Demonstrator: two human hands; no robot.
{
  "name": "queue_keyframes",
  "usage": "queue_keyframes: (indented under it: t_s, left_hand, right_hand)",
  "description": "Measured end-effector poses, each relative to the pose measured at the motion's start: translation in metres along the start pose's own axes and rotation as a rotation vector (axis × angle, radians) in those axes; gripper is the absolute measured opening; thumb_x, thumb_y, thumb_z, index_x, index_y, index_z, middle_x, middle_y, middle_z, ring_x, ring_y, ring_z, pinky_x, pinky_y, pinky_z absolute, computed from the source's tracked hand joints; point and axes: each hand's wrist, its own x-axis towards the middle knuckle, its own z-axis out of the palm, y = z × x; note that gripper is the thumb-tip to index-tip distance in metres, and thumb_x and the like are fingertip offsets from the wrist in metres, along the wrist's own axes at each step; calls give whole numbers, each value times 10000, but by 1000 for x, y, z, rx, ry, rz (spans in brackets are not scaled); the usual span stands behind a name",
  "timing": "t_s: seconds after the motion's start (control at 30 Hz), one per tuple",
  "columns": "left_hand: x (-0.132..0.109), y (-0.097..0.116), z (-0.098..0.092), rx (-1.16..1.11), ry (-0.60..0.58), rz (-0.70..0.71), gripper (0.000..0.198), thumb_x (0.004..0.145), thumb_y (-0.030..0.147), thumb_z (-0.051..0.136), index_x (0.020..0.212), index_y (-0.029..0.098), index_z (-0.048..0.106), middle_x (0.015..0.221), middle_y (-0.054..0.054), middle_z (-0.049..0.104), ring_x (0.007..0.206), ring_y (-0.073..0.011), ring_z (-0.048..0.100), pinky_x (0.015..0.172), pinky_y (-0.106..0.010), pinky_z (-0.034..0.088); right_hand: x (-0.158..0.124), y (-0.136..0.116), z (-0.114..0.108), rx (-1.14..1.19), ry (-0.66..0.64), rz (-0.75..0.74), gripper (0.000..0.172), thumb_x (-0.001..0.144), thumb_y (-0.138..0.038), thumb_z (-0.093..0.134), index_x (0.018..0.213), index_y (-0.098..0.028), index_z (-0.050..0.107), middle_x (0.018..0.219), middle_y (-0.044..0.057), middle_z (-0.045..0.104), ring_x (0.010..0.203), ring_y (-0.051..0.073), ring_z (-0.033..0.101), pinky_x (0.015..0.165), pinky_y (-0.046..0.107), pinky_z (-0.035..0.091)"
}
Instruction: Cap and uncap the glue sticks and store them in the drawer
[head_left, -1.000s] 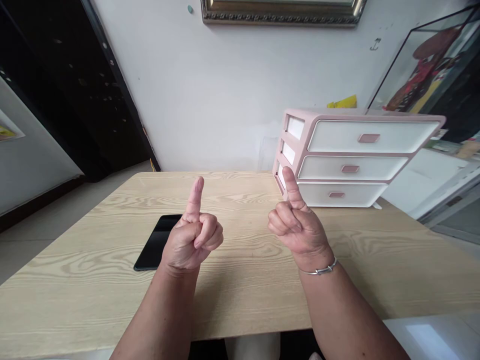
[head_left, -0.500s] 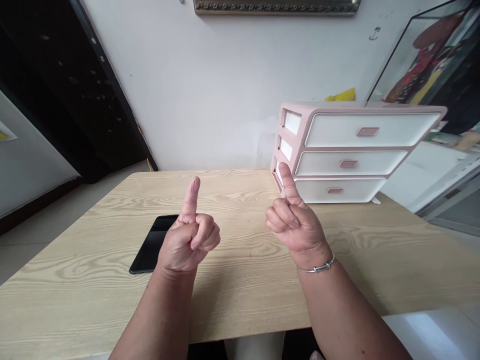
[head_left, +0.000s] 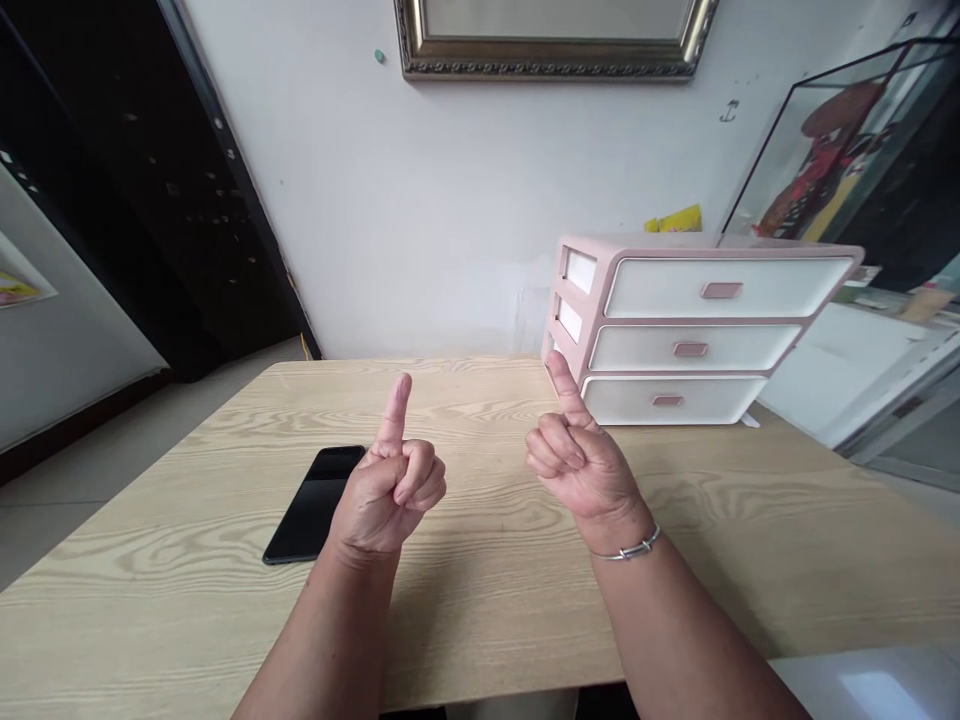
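Observation:
My left hand (head_left: 391,480) is raised above the wooden table (head_left: 480,580), index finger pointing up, the other fingers curled into the palm with nothing in them. My right hand (head_left: 579,455) makes the same shape, with a silver bangle at the wrist. A black phone (head_left: 311,505) lies flat on the table just left of my left hand. A pink and white three-drawer box (head_left: 690,330) stands at the table's far right, all drawers closed, behind my right index finger.
A white wall with a gilt picture frame (head_left: 555,40) rises behind the table. A dark shelf unit (head_left: 150,180) stands at the left. A glass case (head_left: 847,150) with a red object is at the right.
Both hands keep the same pointing pose. The view has tilted up a little, so the hands and the drawer box sit slightly lower in the frame.

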Motion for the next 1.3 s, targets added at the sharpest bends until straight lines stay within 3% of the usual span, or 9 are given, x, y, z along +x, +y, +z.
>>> queue_keyframes:
  t_s: [0.23, 0.57, 0.83, 1.03, 1.3]
  left_hand:
    - [0, 0, 2, 10, -6, 3, 846, 870, 33, 473, 1563, 449, 225, 498, 110, 260, 451, -90, 131, 426, -141, 224]
    - [-1, -2, -2, 2, -20, 11, 849, 887, 31, 445, 1574, 448, 170, 501, 103, 274, 461, -97, 142, 428, -152, 224]
    - [-1, -4, -3, 12, -9, 4, 830, 878, 35, 458, 1560, 450, 235, 496, 104, 288, 452, -92, 135, 431, -158, 218]
    - [-1, -6, -3, 6, 15, -14, 853, 865, 40, 496, 1569, 433, 219, 495, 103, 288, 462, -94, 147, 429, -153, 213]
    - [-11, -14, -3, -38, -14, -16, 777, 883, 60, 504, 1538, 435, 319, 486, 99, 294, 445, -87, 145, 417, -152, 200]
  right_hand:
    - [-2, 2, 1, 21, -51, -13, 864, 791, -117, 582, 1545, -437, 306, 480, -126, 259, 479, 116, 141, 456, 223, 181]
    - [-2, 5, -4, 68, -97, -35, 813, 800, -66, 546, 1501, -449, 391, 488, -116, 271, 484, 116, 142, 457, 226, 177]
    - [0, 5, -3, 92, -116, -30, 739, 821, -73, 562, 1446, -458, 469, 491, -112, 281, 488, 114, 139, 464, 223, 173]
    - [4, 11, -8, 85, -101, -18, 819, 768, -59, 570, 1480, -437, 427, 488, -117, 285, 493, 115, 137, 463, 217, 165]
    - [-3, 17, -11, 95, -141, -4, 769, 801, -123, 620, 1483, -424, 431, 481, -117, 297, 477, 110, 156, 456, 215, 168]
